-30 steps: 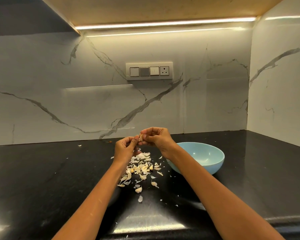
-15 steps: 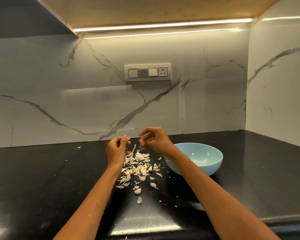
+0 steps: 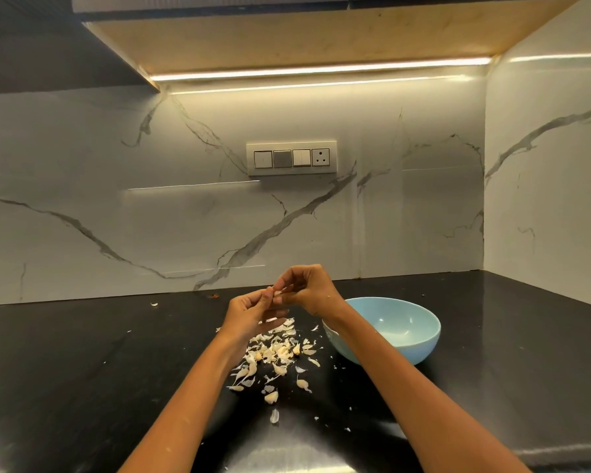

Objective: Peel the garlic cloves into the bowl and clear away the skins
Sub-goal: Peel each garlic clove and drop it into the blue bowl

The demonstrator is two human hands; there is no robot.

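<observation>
Both hands meet above the black counter, just behind a scatter of garlic skins and cloves (image 3: 273, 353). My right hand (image 3: 304, 291) pinches a small garlic clove (image 3: 280, 291) at its fingertips. My left hand (image 3: 249, 312) pinches the same clove's skin from the left, fingers curled. A light blue bowl (image 3: 420, 343) stands on the counter to the right of the pile, partly hidden by my right forearm. Its visible inside looks bare.
The black counter (image 3: 82, 370) runs back to a marble wall and a side wall on the right. A switch panel (image 3: 291, 158) sits on the back wall. Stray skin bits lie at the far left (image 3: 154, 304) and near the front edge (image 3: 274, 416).
Half a second ago the hands were apart, the left one drawing a strip of skin away. Now they have come back together on the clove, slightly higher.
</observation>
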